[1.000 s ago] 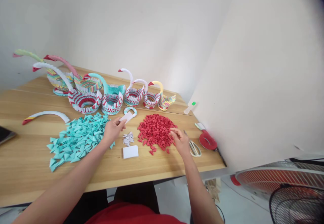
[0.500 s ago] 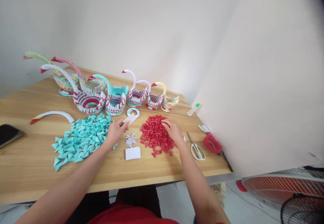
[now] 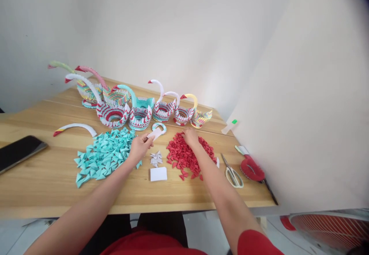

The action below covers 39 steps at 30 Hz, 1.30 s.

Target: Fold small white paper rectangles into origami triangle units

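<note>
A small white paper slip (image 3: 155, 133) is pinched by the left hand (image 3: 140, 147), between the turquoise pile (image 3: 105, 155) and the red pile (image 3: 188, 154) of folded triangular pieces on the wooden counter (image 3: 43, 178). The right hand (image 3: 190, 137) is laid on the far edge of the red pile, fingers curled; whether a piece is gripped cannot be told. Matte paper swans (image 3: 138, 111) are lined up behind.

bright, even daylight, soft shadows, wide-angle bending and blur at edges.
</note>
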Tool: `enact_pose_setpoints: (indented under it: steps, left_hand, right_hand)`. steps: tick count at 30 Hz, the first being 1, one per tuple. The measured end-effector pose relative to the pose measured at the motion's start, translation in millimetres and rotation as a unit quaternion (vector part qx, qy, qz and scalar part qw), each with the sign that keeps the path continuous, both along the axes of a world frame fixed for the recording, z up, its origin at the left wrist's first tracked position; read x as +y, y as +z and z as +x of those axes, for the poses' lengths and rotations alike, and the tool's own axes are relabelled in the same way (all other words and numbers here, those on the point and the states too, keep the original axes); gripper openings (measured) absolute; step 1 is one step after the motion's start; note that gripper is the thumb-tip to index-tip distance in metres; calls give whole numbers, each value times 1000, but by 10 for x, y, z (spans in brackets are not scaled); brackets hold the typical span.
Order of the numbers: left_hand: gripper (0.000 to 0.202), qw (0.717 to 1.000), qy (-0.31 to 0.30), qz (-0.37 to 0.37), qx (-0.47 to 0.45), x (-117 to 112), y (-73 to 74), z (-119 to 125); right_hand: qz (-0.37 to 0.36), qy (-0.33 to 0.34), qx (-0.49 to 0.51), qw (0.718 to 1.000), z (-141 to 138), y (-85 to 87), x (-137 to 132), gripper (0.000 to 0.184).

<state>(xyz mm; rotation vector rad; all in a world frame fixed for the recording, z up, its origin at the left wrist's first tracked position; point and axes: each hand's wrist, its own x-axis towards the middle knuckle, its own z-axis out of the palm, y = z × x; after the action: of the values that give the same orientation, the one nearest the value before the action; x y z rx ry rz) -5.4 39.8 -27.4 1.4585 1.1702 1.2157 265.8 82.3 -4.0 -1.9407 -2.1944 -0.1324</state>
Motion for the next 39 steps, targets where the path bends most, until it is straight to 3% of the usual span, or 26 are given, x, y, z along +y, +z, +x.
enact_pose_setpoints:
  steps: [6, 12, 17, 19, 21, 26, 29, 33, 39]
  left_hand:
    - [32, 1000, 5, 3, 2, 26, -34, -16]
    - [31, 1000, 2, 1, 6, 3, -14, -4]
    - [32, 1000, 0, -3, 13, -19, -4, 7]
    - [32, 1000, -2, -4, 14, -14, -19, 8]
    - [33, 1000, -3, -2, 13, -3, -39, 6]
    - [34, 1000, -1, 3, 9, 21, -70, -4]
    - [34, 1000, 1, 3, 7, 23, -73, -4]
    - [33, 1000, 2, 1, 11, 19, -65, 0]
    - [32, 1000, -6, 3, 8, 16, -60, -4]
  right_hand:
    - [29, 21, 52, 998, -2, 157, -175, 20]
    - [94, 16, 198, 976, 52, 257, -798, 29]
    - [112, -43, 522, 845, 63, 70, -1280, 29]
    - [119, -56, 568, 812, 59, 4, -1382, 30]
    - [133, -58, 579, 802, 58, -28, -1438, 29]
    - [135, -66, 530, 834, 49, 18, -1499, 27]
    - [112, -55, 458, 880, 28, 69, -1523, 24]
    - [72, 21, 324, 943, 52, 100, -1468, 23]
    - [96, 27, 189, 977, 157, 139, -1164, 23]
